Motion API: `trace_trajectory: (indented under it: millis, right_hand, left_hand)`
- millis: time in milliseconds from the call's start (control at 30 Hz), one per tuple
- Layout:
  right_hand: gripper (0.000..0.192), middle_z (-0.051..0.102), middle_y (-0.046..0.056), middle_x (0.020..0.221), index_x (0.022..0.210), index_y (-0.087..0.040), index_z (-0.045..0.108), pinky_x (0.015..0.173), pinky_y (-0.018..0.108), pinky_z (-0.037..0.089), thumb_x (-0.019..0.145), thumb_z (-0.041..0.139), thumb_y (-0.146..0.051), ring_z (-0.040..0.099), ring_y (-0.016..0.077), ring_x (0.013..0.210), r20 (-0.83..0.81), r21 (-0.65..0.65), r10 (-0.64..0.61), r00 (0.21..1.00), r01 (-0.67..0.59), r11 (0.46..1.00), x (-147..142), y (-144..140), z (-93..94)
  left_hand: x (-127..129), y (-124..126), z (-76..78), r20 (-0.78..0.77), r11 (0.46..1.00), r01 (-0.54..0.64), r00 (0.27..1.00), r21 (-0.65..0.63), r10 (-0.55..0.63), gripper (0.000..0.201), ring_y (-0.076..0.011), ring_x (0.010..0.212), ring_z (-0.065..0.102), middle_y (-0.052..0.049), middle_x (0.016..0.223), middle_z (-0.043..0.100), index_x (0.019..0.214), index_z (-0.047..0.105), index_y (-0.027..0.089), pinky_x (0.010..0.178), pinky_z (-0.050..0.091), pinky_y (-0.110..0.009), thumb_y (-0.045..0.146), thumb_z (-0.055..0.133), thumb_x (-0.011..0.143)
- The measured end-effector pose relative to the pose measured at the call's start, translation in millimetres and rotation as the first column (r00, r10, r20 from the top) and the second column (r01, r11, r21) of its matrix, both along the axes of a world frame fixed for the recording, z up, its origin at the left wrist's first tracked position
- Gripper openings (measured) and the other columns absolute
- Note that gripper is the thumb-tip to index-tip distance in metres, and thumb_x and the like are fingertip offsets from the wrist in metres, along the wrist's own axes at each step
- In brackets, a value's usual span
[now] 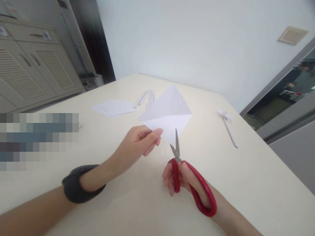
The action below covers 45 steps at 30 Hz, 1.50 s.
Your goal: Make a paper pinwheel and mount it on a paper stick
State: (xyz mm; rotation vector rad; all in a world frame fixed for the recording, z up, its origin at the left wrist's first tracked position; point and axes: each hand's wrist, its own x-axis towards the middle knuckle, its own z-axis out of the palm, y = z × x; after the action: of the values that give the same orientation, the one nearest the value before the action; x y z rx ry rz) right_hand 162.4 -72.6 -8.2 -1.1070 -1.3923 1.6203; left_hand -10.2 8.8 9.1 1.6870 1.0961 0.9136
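Between thumb and fingers, my left hand (142,141) pinches the lower left edge of a white sheet of paper (169,111). The paper has crease lines and is held up above the table with one corner pointing away. My right hand (182,178) grips red-handled scissors (200,193), thumb in one loop and fingers in the other. Their blades are spread apart at the paper's near corner, one blade tip overlapping the sheet. Whether the paper is cut there I cannot tell. A black band is around my left wrist.
White paper pieces (114,108) lie on the cream table (137,203) at the back left. Several thin rolled paper sticks (150,98) are behind the held sheet. At the right lies a paper pinwheel on a stick (228,127). A wall (187,42) borders the far edge.
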Motion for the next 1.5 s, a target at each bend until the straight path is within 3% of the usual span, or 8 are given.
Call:
trace_trajectory:
  millis: [567, 833, 1133, 1500]
  right_hand:
    - [0.049, 0.057, 0.006, 0.082, 0.088, -0.016, 0.058, 0.070, 0.032, 0.038, 0.087, 0.036, -0.060, 0.047, 0.0124, 0.066, -0.054, -0.098, -0.003, 0.999, -0.002, 0.995, 2.9, -2.5, -1.4]
    - [0.052, 0.057, 0.003, 0.072, 0.090, -0.018, 0.062, 0.073, 0.032, 0.038, 0.088, 0.031, -0.060, 0.051, 0.0154, 0.070, -0.007, -0.066, 0.009, 1.000, -0.010, 0.998, 5.9, -4.9, 6.9]
    - [0.052, 0.060, 0.005, 0.080, 0.098, -0.018, 0.061, 0.071, 0.030, 0.038, 0.092, 0.025, -0.054, 0.053, 0.0158, 0.078, -0.063, -0.032, -0.032, 0.998, 0.030, 0.999, 12.6, -8.7, -19.0]
    - [0.052, 0.060, 0.005, 0.080, 0.098, -0.017, 0.061, 0.070, 0.030, 0.038, 0.092, 0.025, -0.055, 0.053, 0.0149, 0.074, -0.072, -0.033, -0.011, 0.997, 0.009, 0.999, 10.4, -7.5, -13.9]
  left_hand:
    - [-0.9, -3.3, -3.8, -0.101, 1.000, 0.007, 0.995, 0.030, -0.004, 0.042, -0.0083, 0.042, 0.037, 0.006, 0.038, 0.036, 0.054, 0.051, 0.018, 0.048, 0.034, -0.020, 0.040, 0.045, 0.088]
    - [0.6, -3.2, -1.6, -0.103, 0.999, 0.003, 0.995, 0.035, 0.000, 0.041, -0.0081, 0.042, 0.038, 0.006, 0.038, 0.037, 0.054, 0.052, 0.018, 0.049, 0.034, -0.019, 0.039, 0.044, 0.089]
    - [-0.2, -3.5, -2.9, -0.108, 0.999, 0.007, 0.994, 0.032, -0.004, 0.041, -0.0086, 0.043, 0.039, 0.005, 0.039, 0.037, 0.055, 0.052, 0.019, 0.049, 0.034, -0.020, 0.041, 0.044, 0.088]
    - [0.7, -4.6, -0.8, -0.114, 1.000, -0.002, 0.993, 0.027, 0.005, 0.042, -0.0094, 0.044, 0.040, 0.005, 0.039, 0.038, 0.054, 0.052, 0.018, 0.050, 0.036, -0.020, 0.042, 0.045, 0.087]
